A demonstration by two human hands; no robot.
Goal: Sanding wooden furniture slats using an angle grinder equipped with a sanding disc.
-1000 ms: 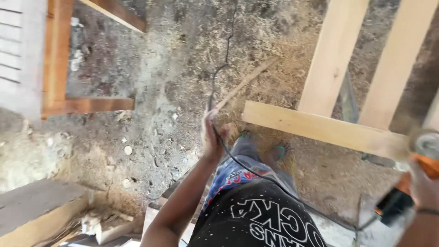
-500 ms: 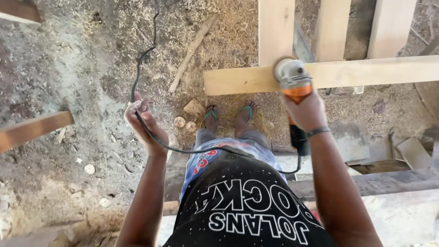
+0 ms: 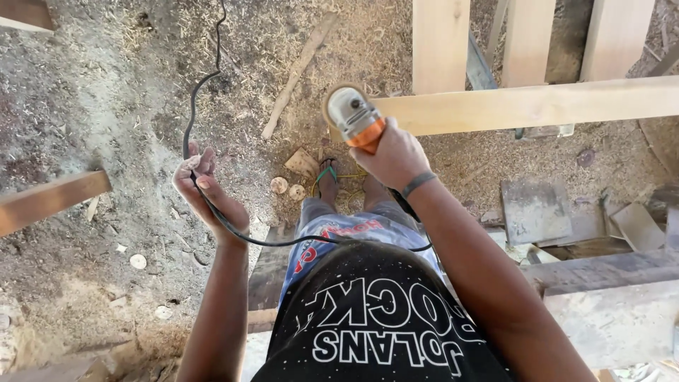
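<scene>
Open sawdust floor (image 3: pixel 127 106) is lying free left of the left hand (image 3: pixel 205 187); the horizontal plank (image 3: pixel 537 105) is blocking the right hand (image 3: pixel 396 157) ahead — upright boards (image 3: pixel 440 42) are crowding behind it.

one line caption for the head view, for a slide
Right hand holds an orange angle grinder at a plank's end; left hand lifts its black cord.
</scene>
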